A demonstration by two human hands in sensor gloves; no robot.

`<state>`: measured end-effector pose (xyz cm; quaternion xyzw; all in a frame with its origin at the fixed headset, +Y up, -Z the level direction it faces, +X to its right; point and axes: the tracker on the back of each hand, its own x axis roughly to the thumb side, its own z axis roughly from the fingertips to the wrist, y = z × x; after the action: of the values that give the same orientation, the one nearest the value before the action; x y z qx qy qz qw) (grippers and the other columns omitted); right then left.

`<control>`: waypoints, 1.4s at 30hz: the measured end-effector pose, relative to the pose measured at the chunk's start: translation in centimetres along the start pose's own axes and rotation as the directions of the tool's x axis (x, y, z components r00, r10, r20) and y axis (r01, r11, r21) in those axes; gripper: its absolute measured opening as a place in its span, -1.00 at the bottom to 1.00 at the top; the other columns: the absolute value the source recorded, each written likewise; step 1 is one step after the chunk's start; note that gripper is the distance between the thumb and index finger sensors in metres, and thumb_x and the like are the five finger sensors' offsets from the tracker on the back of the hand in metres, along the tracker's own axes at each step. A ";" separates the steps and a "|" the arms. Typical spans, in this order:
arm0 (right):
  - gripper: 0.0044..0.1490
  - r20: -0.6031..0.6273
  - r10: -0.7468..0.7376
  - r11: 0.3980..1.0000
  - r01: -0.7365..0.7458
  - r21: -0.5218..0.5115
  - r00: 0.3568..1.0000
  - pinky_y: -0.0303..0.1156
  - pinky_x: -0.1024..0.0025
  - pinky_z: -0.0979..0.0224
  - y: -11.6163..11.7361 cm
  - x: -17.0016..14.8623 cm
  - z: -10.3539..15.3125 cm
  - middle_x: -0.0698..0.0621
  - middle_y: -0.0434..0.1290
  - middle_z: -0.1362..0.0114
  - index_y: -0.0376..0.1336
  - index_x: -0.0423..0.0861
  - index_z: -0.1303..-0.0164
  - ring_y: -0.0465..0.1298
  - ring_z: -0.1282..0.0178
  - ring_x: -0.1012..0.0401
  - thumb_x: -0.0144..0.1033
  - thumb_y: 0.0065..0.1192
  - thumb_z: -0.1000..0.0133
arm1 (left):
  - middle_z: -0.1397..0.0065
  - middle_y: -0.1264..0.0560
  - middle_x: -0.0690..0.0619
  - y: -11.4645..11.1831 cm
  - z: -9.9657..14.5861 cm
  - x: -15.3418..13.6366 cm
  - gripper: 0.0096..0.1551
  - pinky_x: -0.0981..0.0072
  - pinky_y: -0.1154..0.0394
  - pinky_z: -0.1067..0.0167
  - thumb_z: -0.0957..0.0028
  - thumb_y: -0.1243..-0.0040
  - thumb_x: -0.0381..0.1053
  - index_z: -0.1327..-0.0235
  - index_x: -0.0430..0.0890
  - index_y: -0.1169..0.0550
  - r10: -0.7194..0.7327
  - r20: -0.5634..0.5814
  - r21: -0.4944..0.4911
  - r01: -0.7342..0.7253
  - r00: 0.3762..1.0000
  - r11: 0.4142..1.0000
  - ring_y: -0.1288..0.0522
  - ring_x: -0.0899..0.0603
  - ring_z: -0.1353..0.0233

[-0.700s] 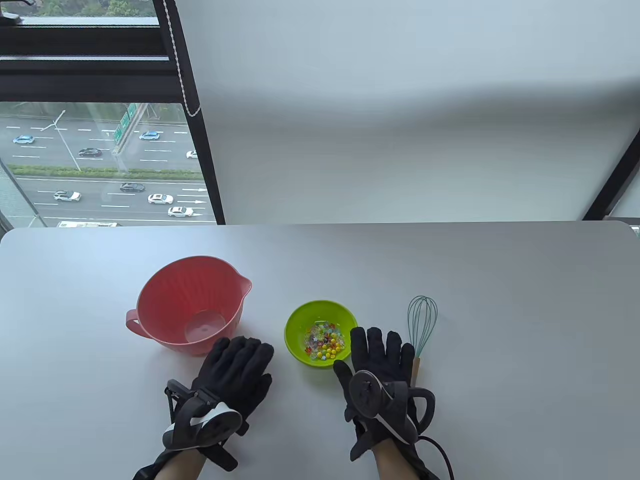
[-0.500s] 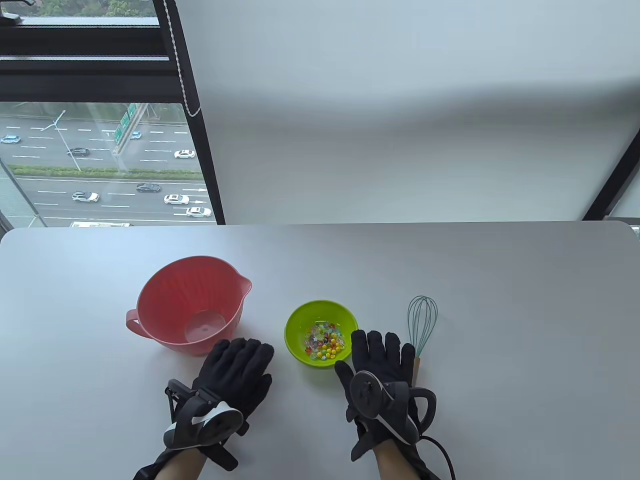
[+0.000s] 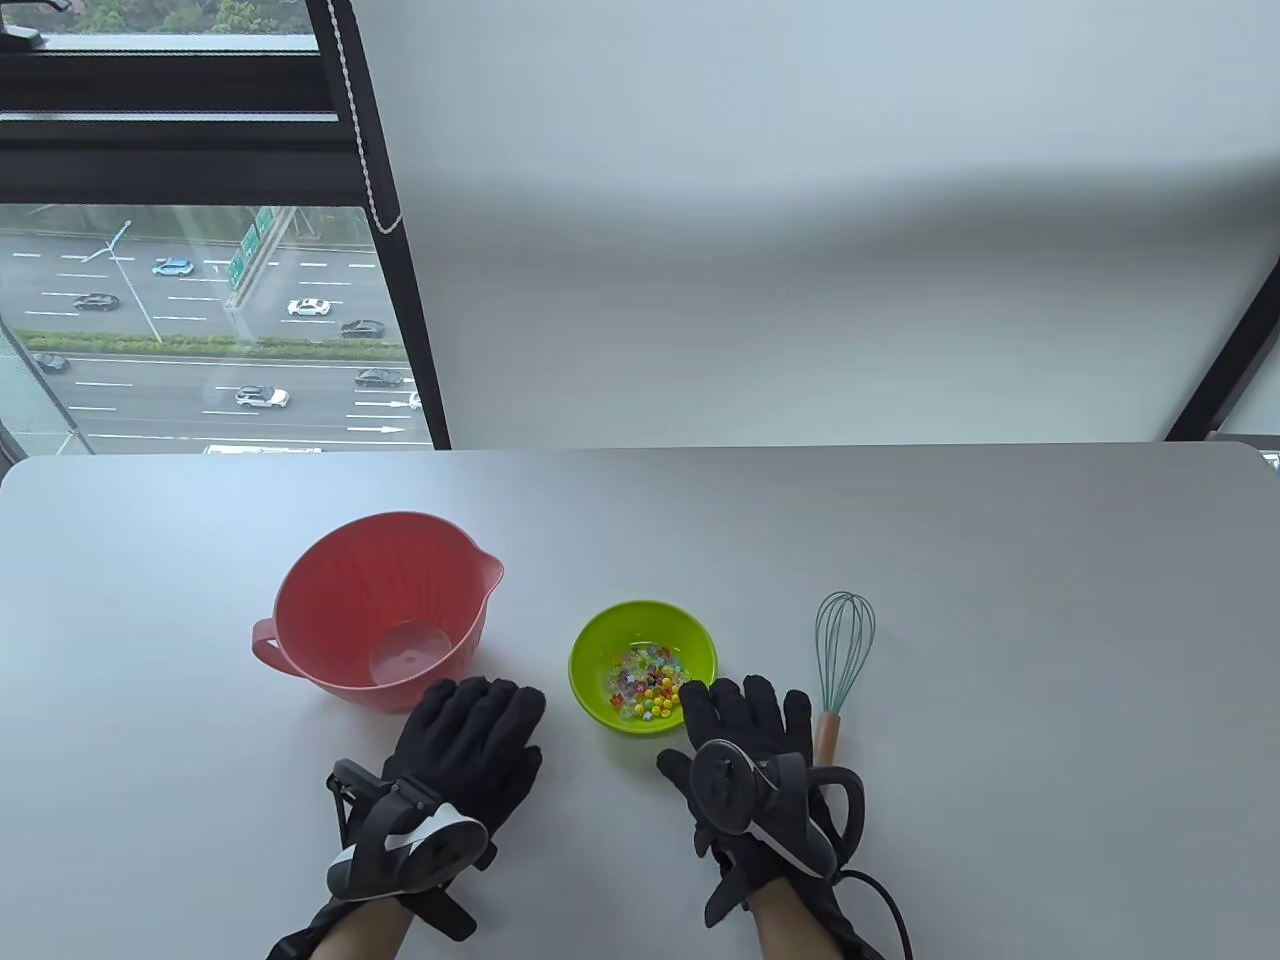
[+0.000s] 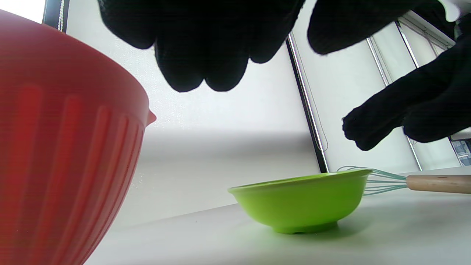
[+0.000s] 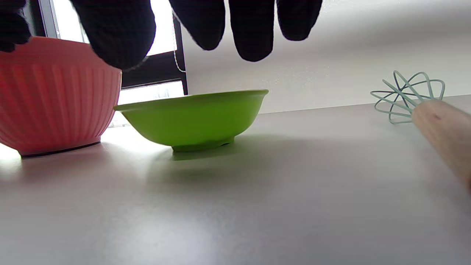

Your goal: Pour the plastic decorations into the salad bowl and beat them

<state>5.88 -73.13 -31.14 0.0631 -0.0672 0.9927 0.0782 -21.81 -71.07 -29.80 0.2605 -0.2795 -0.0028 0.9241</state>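
Note:
A small green bowl (image 3: 600,640) (image 4: 305,202) (image 5: 191,114) holds several colourful plastic decorations (image 3: 648,685). Left of it stands the empty pink salad bowl (image 3: 350,590) (image 4: 55,154) (image 5: 51,99) with a spout and a handle. A teal whisk (image 3: 843,640) (image 4: 404,181) (image 5: 415,94) with a wooden handle lies to the right. My right hand (image 3: 745,715) hovers above the table just off the green bowl's near right rim, fingers relaxed and empty. My left hand (image 3: 480,715) hangs with straight fingers between the two bowls, at the pink bowl's near side, holding nothing.
The grey table (image 3: 1000,600) stretches wide behind and to the right of the objects. A window (image 3: 200,320) and a grey blind (image 3: 800,250) stand beyond its far edge.
My right hand has shifted left and slightly back, off the whisk handle toward the green bowl's rim, and lifted a little. The left hand has barely moved.

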 end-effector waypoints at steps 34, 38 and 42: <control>-0.53 0.201 0.142 0.931 -0.061 -0.360 0.969 0.11 -0.10 -0.64 -1.1 6.3 2.0 0.21 0.50 -0.42 0.44 0.22 -0.19 0.43 -0.51 0.12 -0.07 0.53 -0.06 | -0.62 -0.31 0.08 -0.1 -0.6 3.8 -0.35 -0.22 -0.08 -0.58 -0.20 -0.16 0.22 -0.58 0.17 -0.36 -0.206 0.120 0.037 0.203 0.971 0.978 -0.24 -0.21 -0.68; -0.54 0.229 0.134 0.922 -0.037 -0.386 0.964 0.11 -0.10 -0.64 -1.6 6.7 2.5 0.20 0.51 -0.42 0.44 0.21 -0.18 0.44 -0.51 0.12 -0.07 0.53 -0.06 | -0.51 -0.45 0.13 0.0 -0.5 4.2 -0.47 -0.21 -0.10 -0.58 -0.19 -0.16 0.17 -0.45 0.16 -0.48 -0.224 0.145 0.065 0.216 0.964 0.974 -0.28 -0.18 -0.65; -0.53 0.238 0.100 0.929 -0.005 -0.370 0.966 0.11 -0.10 -0.65 -1.7 6.3 2.4 0.20 0.51 -0.42 0.44 0.22 -0.18 0.44 -0.51 0.12 -0.05 0.53 -0.06 | -0.44 -0.50 0.15 0.2 -0.5 4.4 -0.52 -0.20 -0.12 -0.57 -0.17 -0.15 0.12 -0.38 0.17 -0.54 -0.226 0.154 0.097 0.213 0.962 0.972 -0.33 -0.17 -0.62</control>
<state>0.31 -70.87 -27.74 0.1716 -0.2620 0.9482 0.0528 -17.90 -71.32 -27.81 0.3253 -0.3239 -0.1154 0.8809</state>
